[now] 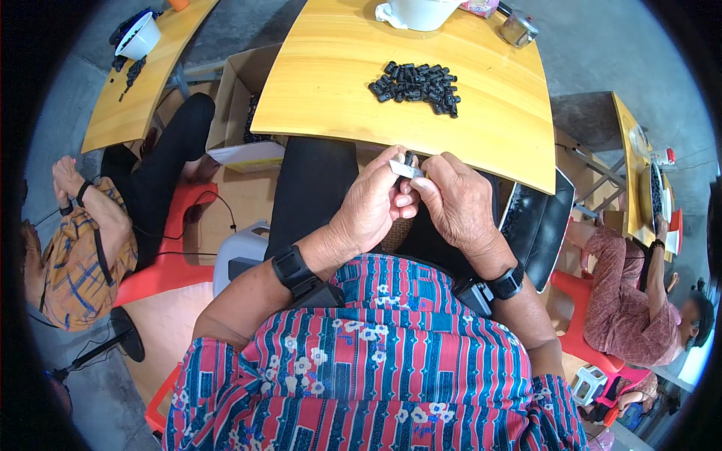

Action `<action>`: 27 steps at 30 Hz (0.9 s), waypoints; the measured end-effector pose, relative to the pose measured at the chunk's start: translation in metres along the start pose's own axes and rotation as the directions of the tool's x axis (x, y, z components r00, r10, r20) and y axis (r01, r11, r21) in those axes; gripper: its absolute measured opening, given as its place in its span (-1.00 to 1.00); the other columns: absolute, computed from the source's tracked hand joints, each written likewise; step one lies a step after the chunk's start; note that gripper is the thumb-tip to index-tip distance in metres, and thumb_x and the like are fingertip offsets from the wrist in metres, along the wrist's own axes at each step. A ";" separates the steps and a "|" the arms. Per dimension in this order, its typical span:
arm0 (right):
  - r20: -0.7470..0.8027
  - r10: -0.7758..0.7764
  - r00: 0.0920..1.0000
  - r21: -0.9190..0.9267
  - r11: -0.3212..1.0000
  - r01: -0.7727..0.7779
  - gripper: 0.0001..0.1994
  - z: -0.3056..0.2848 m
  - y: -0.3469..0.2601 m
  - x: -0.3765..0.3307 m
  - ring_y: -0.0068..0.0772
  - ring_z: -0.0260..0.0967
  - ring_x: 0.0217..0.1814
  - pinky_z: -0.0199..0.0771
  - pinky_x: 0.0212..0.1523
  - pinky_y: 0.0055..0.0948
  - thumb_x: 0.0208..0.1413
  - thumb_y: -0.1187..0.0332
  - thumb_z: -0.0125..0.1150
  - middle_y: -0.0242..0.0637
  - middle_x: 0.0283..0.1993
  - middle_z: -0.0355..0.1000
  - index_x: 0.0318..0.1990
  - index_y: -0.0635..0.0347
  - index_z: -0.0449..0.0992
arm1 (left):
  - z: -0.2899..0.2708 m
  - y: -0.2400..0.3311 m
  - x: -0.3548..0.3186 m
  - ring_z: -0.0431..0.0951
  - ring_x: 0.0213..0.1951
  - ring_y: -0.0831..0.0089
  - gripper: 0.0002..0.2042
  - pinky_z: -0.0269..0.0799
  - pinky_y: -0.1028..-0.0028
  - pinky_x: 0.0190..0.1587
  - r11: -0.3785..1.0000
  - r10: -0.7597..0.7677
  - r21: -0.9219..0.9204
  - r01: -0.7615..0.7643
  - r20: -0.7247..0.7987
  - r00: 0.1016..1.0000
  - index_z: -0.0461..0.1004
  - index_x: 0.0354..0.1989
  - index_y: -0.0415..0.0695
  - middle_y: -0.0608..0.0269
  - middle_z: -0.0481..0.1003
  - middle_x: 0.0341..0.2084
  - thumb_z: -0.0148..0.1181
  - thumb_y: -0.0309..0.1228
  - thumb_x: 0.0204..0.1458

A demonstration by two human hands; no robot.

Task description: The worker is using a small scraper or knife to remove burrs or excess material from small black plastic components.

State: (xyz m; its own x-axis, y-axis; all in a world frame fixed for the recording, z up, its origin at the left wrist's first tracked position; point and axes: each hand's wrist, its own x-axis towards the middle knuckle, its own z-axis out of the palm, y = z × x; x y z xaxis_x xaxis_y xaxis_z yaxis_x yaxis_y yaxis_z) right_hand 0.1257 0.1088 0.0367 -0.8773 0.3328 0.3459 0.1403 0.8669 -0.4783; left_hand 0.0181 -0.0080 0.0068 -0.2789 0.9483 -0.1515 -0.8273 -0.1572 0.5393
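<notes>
My left hand (370,201) and my right hand (460,201) meet in front of the table's near edge, above my lap. Between their fingertips is a flat, light grey piece (406,170), blade-like in shape. A small black plastic part (408,158) shows just above it, pinched by my left fingers. My right thumb and forefinger close on the far end of the grey piece. Fingers hide much of both items. Beyond my hands, a pile of small black cylindrical parts (418,84) lies on the yellow wooden table (323,90).
At the table's back are a white tub (421,13) and a metal-looking cup (519,31). An open cardboard box (239,90) stands left of the table, and a black padded surface (538,225) lies to the right. People sit on both sides, near a left table (113,120).
</notes>
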 end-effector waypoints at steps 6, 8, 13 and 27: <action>0.006 0.013 1.000 0.017 1.000 -0.013 -0.79 0.000 0.001 -0.001 -0.10 0.40 -0.39 0.41 -0.40 -0.24 0.06 0.20 0.17 -0.21 -0.43 0.36 -0.36 0.15 0.40 | 0.001 -0.001 0.001 0.12 -0.46 0.73 -0.85 0.13 0.67 -0.39 1.000 0.011 0.021 -0.012 0.017 1.000 0.29 -0.24 -0.02 0.50 0.20 -0.44 -0.11 -0.24 0.23; 0.011 0.040 0.999 0.058 0.997 -0.041 -0.79 0.001 0.001 -0.001 -0.07 0.41 -0.38 0.40 -0.39 -0.22 0.07 0.20 0.16 -0.19 -0.42 0.37 -0.35 0.15 0.40 | 0.002 -0.001 0.001 0.12 -0.46 0.72 -0.85 0.13 0.67 -0.39 1.000 0.009 0.029 -0.010 0.029 1.000 0.29 -0.25 -0.02 0.50 0.19 -0.44 -0.12 -0.24 0.23; 0.022 0.049 0.999 0.064 0.997 -0.050 -0.79 0.003 0.001 -0.002 -0.04 0.41 -0.37 0.40 -0.38 -0.20 0.08 0.21 0.15 -0.16 -0.42 0.37 -0.34 0.14 0.39 | 0.001 -0.004 0.001 0.11 -0.46 0.73 -0.84 0.13 0.67 -0.41 0.994 0.064 0.091 -0.067 0.034 0.997 0.27 -0.26 -0.01 0.50 0.18 -0.47 -0.15 -0.23 0.24; 0.057 0.087 0.995 0.142 0.985 -0.095 -0.83 0.011 0.005 -0.003 0.00 0.41 -0.38 0.39 -0.38 -0.17 0.08 0.26 0.14 -0.13 -0.45 0.37 -0.37 0.15 0.36 | 0.003 -0.009 0.002 0.14 -0.45 0.70 -0.87 0.19 0.62 -0.37 0.988 0.105 0.113 -0.106 0.015 0.994 0.26 -0.25 0.00 0.49 0.18 -0.48 -0.16 -0.26 0.27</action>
State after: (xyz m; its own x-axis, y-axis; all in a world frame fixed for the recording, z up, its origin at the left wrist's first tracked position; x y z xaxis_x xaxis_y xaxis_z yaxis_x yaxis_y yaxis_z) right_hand 0.1241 0.1076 0.0244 -0.8864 0.3856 0.2562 0.1561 0.7698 -0.6189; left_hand 0.0265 -0.0043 0.0045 -0.3569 0.9306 -0.0810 -0.7324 -0.2249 0.6426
